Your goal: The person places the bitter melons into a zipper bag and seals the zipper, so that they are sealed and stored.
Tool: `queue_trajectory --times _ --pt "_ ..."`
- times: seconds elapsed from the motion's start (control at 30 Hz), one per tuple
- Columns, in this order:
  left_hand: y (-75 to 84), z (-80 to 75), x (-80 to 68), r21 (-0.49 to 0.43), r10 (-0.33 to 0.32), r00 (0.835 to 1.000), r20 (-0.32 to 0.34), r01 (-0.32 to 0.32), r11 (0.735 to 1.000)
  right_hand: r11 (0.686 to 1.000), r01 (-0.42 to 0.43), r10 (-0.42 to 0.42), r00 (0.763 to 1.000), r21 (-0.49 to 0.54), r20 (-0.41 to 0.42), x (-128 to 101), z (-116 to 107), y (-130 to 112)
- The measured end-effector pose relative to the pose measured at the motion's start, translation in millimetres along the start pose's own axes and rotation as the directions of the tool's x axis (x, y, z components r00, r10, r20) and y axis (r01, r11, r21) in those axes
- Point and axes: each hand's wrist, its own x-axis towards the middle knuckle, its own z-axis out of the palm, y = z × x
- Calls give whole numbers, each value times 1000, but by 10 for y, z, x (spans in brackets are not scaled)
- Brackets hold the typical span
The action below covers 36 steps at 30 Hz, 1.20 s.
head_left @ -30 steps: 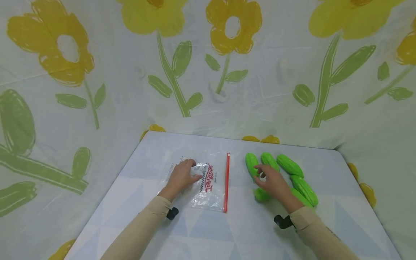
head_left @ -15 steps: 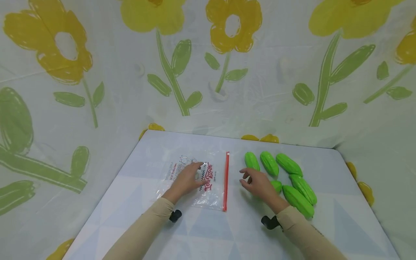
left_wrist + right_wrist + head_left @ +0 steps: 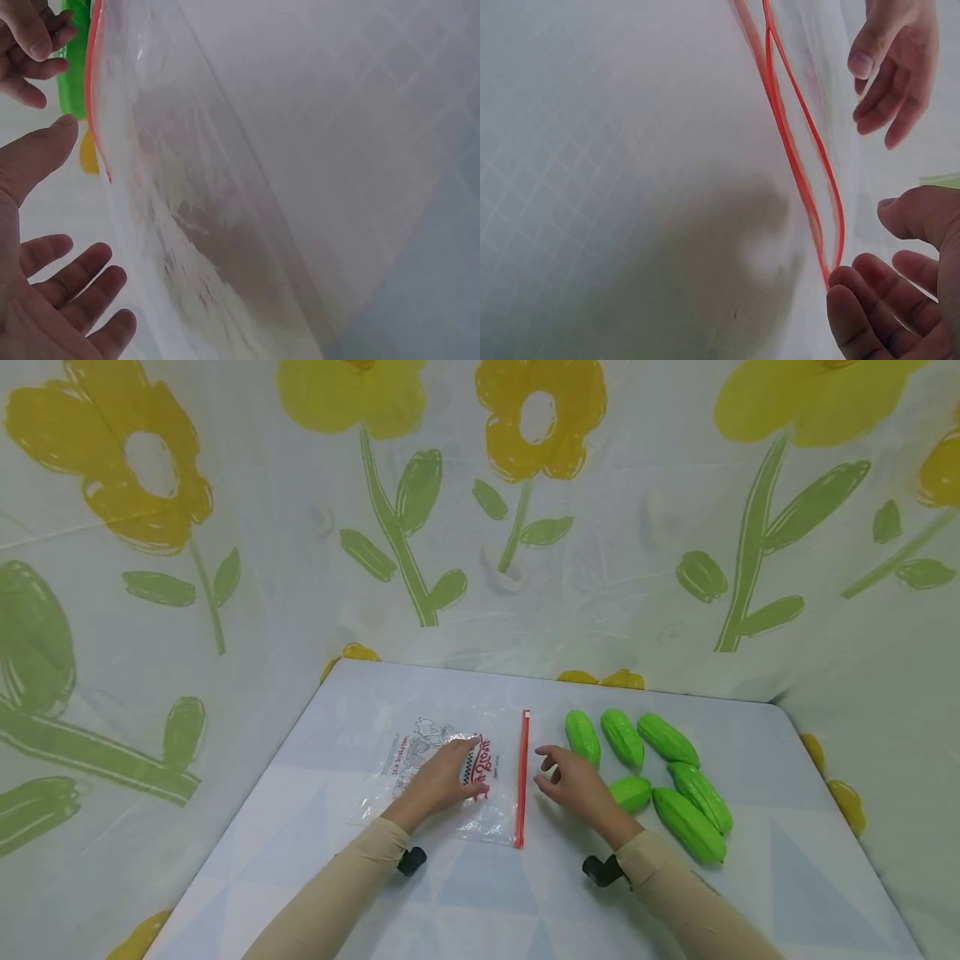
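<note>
Progress, in my judgement, is at an early stage. I find the clear zip bag (image 3: 495, 768) lying flat on the table (image 3: 795, 852), left of the middle and nearer the far edge than my view's bottom, with no cucumber inside it. All six green cucumbers (image 3: 689, 827) that I can count lie outside the bag, spread towards the table's right edge, the nearest one partly covered. The bag's red zip strip (image 3: 522, 781) faces that same side. On my right wrist feed its two lines run apart over part of their length, so I judge the mouth to be at least partly unsealed. The handling of the bag itself appears to be what is left.

Position relative to grip: the left hand (image 3: 437, 781) is over the printed face of the bag, thumb well apart from fairly straight fingers, holding nothing. The right hand (image 3: 581, 787) is just beside the red strip, between it and the cucumbers, its fingers loosely bent, thumb clear of them, and likewise holding nothing. One of its fingertips overlaps the strip's end on the wrist feed; I cannot tell whether they touch.
</note>
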Motion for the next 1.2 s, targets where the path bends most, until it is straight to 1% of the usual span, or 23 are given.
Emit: queue_trajectory --times 0.17,0.33,0.57,0.67,0.83,0.93,1.03,1.2 --pt "11 51 8 -17 7 1000 -9 -7 1000 999 -20 19 1000 31 16 38 59 -16" --pt "45 89 23 -67 10 1000 21 -8 998 999 -23 21 999 46 36 50 106 -22" --pt "55 152 43 -99 1 998 69 5 995 998 43 -45 998 55 46 65 187 -22" --pt "52 173 38 -97 -2 997 80 10 995 997 50 -52 997 51 48 69 220 -20" --pt "71 166 10 -81 15 996 87 -8 997 997 57 -60 997 54 45 68 248 -14" --pt "99 139 -18 -69 20 994 104 -13 998 994 92 -95 994 60 45 51 244 -13" --pt "132 107 -49 -55 13 992 122 -6 998 988 126 -131 990 92 44 29 237 -18" --pt "209 81 -67 -43 8 993 115 -3 999 980 154 -162 985 124 52 3 244 -28"
